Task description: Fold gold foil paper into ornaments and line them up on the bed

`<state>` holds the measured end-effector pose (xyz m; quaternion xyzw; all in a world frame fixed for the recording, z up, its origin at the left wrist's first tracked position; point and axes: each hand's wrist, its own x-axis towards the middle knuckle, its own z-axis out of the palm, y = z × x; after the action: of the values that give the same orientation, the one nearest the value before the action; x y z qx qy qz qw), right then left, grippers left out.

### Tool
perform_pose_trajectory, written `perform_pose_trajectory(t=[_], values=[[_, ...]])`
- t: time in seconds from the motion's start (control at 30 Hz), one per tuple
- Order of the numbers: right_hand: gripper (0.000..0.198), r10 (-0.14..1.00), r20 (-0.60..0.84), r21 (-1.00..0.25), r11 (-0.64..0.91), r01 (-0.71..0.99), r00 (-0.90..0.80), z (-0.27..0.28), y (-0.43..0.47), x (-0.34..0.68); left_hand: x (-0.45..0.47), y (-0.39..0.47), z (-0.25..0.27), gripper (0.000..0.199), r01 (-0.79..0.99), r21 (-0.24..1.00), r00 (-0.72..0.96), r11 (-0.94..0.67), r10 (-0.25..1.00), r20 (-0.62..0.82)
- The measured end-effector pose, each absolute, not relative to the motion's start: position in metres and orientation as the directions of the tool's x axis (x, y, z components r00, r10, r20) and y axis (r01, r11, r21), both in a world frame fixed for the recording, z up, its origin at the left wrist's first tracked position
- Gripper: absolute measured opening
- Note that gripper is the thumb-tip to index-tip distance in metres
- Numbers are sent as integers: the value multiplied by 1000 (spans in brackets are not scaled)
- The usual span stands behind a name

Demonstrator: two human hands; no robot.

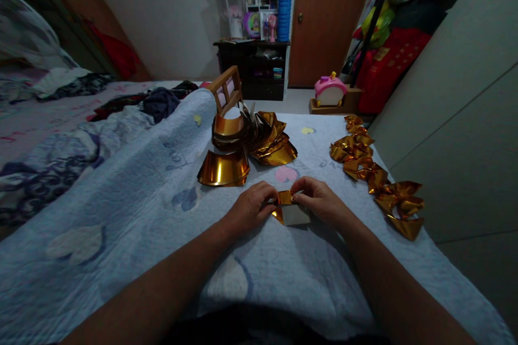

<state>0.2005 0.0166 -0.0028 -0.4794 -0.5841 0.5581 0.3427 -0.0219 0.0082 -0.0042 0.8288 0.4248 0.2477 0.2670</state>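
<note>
Between both hands is a sheet of gold foil paper [296, 216], partly folded, its pale back facing up and a gold strip turned over along its far edge. My left hand [257, 206] pinches its left end between thumb and fingers. At the right end of the strip, my right hand [319, 200] grips with thumb and forefinger. Beyond my hands lies a fanned-out stack of curved gold foil sheets [224, 168]. Folded gold foil paper ingots [399, 202], several of them, lie in a line along the right side of the bed.
A light blue quilt [137, 215] with heart patterns covers the bed beneath my hands. Past the foil stack rises a wooden bed rail [230, 89]. Crumpled clothes [162, 102] lie at the left. A pink toy [329, 90] and a dark cabinet [251, 70] stand beyond.
</note>
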Motion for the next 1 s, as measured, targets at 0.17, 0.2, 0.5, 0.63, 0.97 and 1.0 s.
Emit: perform_pose_trajectory(t=[0.17, 0.2, 0.5, 0.63, 0.97, 1.0], values=[[22, 899, -153, -982, -92, 165, -411, 3, 12, 201, -22, 8, -6, 18, 568, 673, 469, -473, 858, 208], [22, 896, -152, -980, -81, 184, -416, 5, 12, 201, -22, 8, -6, 19, 568, 673, 465, -474, 859, 212], [16, 955, -76, -991, -40, 131, -287, 6, 12, 196, -23, 1, 3, 15, 496, 619, 425, -610, 791, 439], [21, 970, -152, -986, -161, -33, -189, -1, 12, 192, -20, -3, 1, 25, 480, 558, 452, -677, 736, 503], [33, 956, -242, -923, -279, -263, -167, 0, 12, 188, -17, -6, -12, 56, 594, 464, 345, -657, 729, 591], [33, 955, -243, -921, -281, -268, -168, 1, 12, 189, -17, -5, -13, 57, 600, 457, 349, -657, 729, 590]])
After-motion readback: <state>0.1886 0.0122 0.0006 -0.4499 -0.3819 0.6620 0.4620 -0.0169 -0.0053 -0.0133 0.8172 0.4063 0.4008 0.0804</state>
